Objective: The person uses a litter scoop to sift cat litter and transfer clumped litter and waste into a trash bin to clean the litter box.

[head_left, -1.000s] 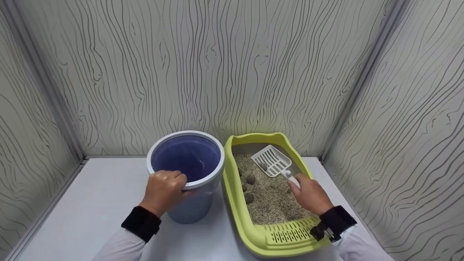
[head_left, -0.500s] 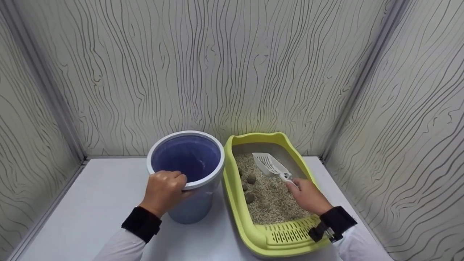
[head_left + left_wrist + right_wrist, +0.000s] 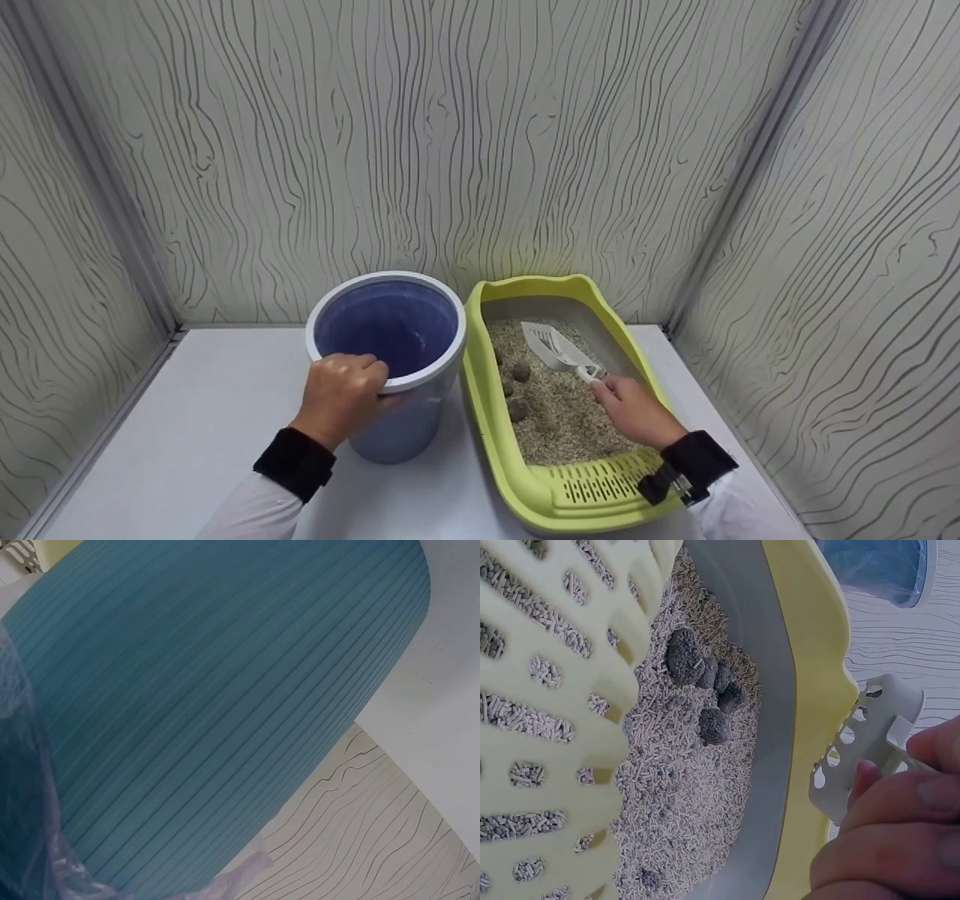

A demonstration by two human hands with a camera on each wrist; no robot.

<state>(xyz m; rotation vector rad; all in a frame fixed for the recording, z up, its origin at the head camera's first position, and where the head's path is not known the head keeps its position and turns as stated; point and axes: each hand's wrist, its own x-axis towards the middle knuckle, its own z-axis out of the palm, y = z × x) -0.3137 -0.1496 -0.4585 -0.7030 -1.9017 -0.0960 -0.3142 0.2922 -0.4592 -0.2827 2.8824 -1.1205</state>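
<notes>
My left hand (image 3: 341,390) grips the near rim of a blue waste bin (image 3: 397,439) with a pale rim. The left wrist view shows the bin's ribbed wall (image 3: 232,690) and a clear plastic liner (image 3: 64,862), but no hand. My right hand (image 3: 641,412) holds a white slotted litter scoop (image 3: 547,349) by its handle. The scoop is tipped on edge above a yellow-green litter box (image 3: 491,457); whether anything lies in it cannot be told. Several dark round clumps (image 3: 518,409) sit in the pellet litter (image 3: 562,431) along the box's left side.
Bin and box stand side by side on a white table (image 3: 202,420). A wood-grain patterned wall (image 3: 465,150) rises behind them, with more panels left and right. The box has a slotted front ledge (image 3: 600,491).
The scoop has turned from nearly flat to tipped on edge and dropped slightly. A clump visible on it a second ago no longer shows. The left hand keeps its grip on the rim.
</notes>
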